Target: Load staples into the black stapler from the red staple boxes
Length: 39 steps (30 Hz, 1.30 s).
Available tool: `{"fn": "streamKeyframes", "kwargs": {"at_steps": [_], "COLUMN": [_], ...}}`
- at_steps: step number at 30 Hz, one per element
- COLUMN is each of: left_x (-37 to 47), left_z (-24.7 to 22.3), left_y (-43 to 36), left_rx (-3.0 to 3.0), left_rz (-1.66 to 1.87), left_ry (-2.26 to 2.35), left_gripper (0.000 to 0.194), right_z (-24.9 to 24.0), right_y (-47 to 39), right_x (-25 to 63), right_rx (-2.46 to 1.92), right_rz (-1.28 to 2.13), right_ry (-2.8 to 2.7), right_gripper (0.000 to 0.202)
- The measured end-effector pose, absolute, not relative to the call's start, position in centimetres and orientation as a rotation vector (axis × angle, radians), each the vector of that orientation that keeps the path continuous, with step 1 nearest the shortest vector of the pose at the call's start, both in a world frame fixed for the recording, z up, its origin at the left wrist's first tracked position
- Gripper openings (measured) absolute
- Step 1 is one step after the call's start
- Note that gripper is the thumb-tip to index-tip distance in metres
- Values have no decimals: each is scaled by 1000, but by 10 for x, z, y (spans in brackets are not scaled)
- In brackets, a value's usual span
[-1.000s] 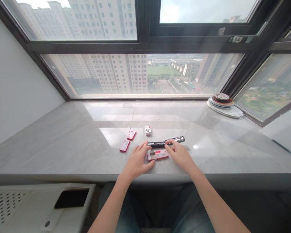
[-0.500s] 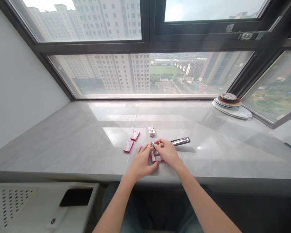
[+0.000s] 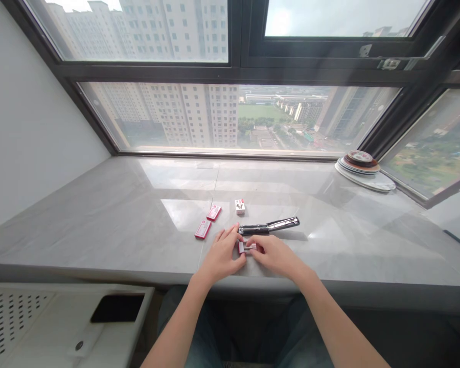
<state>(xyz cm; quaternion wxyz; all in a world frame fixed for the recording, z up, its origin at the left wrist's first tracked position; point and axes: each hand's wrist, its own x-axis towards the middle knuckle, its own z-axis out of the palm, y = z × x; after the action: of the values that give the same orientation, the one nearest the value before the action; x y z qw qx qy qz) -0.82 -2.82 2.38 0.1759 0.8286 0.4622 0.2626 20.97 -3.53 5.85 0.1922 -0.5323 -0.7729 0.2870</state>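
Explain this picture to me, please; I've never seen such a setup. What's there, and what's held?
There is no machine: a head-worn camera looks forward and down at a person's bare left hand and right hand. On the grey countertop lie an opened black stapler, two flat red-and-white boxes, a small white box and a stack of plate-like discs. Both hands are at an open box; whether the fingers grip anything small, I can't tell.

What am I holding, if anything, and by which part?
Cannot tell for sure: the left hand brackets the left end of the open pink box; the right hand is at its opening.
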Motion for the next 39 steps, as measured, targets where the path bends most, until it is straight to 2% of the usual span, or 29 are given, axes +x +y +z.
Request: {"fn": "streamKeyframes", "kwargs": {"at_steps": [5,7,9,12,16,21,23,29,39], "left_x": [-10,-3,7,23,32,37,38,39,39], "left_z": [25,21,16,14,20,21,18,14,25], "left_y": [-35,-37,-38,-39,-41,-38,-36,-32,-32], "left_rx": [2232,2201,2216,2242,2216,2260,2257,2267,2280], "left_rz": [891,867,840,839,889,866,843,840,824], "left_ry": [1595,1752,1827,1850,1822,1744,1761,1752,1747], "left_gripper": [13,28,34,35,31,33,34,32,27], "right_z": [42,35,29,22,15,25,38,70,52], "right_y": [-46,-48,-47,-45,-41,-27,-15,30,54], "right_x": [249,254,250,240,262,314,320,281,223], "right_rx": [-1823,-1857,-1788,-1699,-1796,-1683,-1545,-1315,-1453], "right_rz": [655,682,741,766,929,1204,1241,1212,902], "right_ry": [-1839,-1850,-1897,-1883,-1646,-1260,-1283,-1611,-2006], "right_gripper": [25,28,29,30,34,74,78,62,31]}}
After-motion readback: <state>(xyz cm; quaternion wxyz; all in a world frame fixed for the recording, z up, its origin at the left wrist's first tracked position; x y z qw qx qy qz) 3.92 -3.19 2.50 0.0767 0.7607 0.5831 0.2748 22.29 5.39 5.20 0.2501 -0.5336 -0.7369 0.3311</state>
